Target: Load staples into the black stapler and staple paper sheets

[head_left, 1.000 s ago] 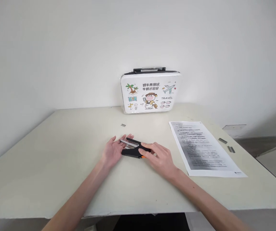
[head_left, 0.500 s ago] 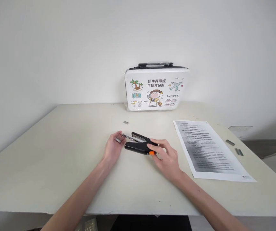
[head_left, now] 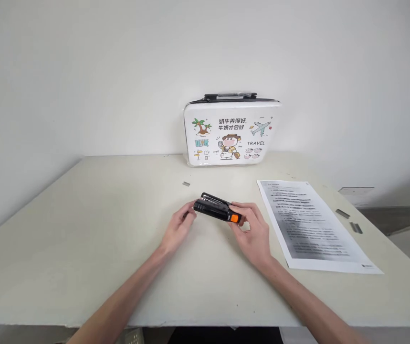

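My right hand (head_left: 253, 231) is wrapped round the rear of a black stapler (head_left: 212, 210), beside its orange button (head_left: 235, 218). The stapler is held above the table, its front end pointing left. Its upper parts are spread a little apart, with metal showing between them. My left hand (head_left: 179, 229) is closed at the stapler's front end, fingertips at or just beside it. A small dark edge shows between its thumb and fingers, where a strip of staples was visible before; most of it is hidden.
Past the hands, a short strip of staples (head_left: 186, 183) lies on the pale table (head_left: 83, 239). A printed sheet (head_left: 315, 224) lies to the right, with two more staple strips (head_left: 356, 228) beyond it. A white cartoon-printed case (head_left: 231, 134) stands against the wall.
The stapler has turned in my right hand, so its side and orange button face me more. Its metal magazine no longer sticks out. My left hand has moved right and its fingers have closed in.
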`<act>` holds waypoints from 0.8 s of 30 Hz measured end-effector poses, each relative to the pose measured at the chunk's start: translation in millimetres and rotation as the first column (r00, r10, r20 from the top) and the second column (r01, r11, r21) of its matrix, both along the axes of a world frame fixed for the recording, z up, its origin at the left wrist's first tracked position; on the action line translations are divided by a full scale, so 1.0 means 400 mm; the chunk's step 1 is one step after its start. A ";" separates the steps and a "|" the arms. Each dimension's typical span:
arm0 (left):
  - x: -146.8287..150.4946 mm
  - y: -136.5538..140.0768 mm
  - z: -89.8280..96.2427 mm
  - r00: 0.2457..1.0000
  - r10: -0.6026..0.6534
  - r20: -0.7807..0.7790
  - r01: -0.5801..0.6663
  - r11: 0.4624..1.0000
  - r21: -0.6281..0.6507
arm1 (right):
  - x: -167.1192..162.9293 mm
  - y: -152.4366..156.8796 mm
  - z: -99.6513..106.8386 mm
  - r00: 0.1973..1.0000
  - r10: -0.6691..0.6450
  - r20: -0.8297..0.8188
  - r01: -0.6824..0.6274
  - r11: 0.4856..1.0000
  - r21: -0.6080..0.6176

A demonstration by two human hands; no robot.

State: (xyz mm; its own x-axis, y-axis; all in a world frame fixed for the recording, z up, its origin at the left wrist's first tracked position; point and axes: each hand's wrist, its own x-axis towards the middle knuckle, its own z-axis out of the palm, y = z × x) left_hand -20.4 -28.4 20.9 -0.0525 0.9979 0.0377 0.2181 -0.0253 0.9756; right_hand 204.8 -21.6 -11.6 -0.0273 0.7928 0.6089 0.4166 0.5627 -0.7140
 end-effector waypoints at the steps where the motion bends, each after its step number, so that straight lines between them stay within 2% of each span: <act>1: 0.002 0.000 -0.001 0.999 -0.028 0.016 0.028 0.999 -0.018 | 0.000 0.001 -0.002 1.000 0.003 -0.006 -0.003 1.000 -0.019; 3: 0.003 0.001 -0.003 0.992 -0.025 0.122 0.032 0.998 -0.056 | 0.001 0.004 -0.008 1.000 0.004 -0.030 -0.006 0.997 -0.073; 5: 0.000 0.003 -0.005 0.938 0.047 0.343 -0.010 0.994 -0.109 | -0.004 0.013 -0.012 0.999 0.004 -0.053 -0.012 0.988 -0.151; 7: -0.005 0.008 -0.007 0.794 0.154 0.589 -0.059 0.983 -0.176 | -0.019 0.030 -0.013 0.999 0.013 -0.038 -0.022 0.973 -0.232; 9: -0.013 0.014 -0.009 0.648 0.223 0.729 -0.076 0.971 -0.229 | -0.048 0.054 -0.011 0.999 0.034 0.004 -0.031 0.955 -0.295; 11: -0.021 0.018 -0.011 0.576 0.241 0.781 -0.077 0.967 -0.242 | -0.093 0.084 -0.009 0.998 0.057 0.024 -0.045 0.939 -0.342; 15: -0.033 0.020 -0.015 0.499 0.248 0.831 -0.079 0.967 -0.241 | -0.210 0.152 -0.015 0.995 0.094 -0.022 -0.095 0.906 -0.413; 19: -0.044 0.021 -0.021 0.433 0.254 0.865 -0.071 0.966 -0.248 | -0.320 0.224 -0.028 0.985 0.167 -0.050 -0.172 0.888 -0.427; 22: -0.052 0.026 -0.028 0.389 0.275 0.880 -0.076 0.961 -0.266 | -0.359 0.254 -0.035 0.976 0.208 -0.063 -0.215 0.879 -0.426; 24: -0.053 0.031 -0.033 0.368 0.294 0.882 -0.083 0.955 -0.284 | -0.354 0.246 -0.037 0.975 0.206 -0.088 -0.224 0.880 -0.420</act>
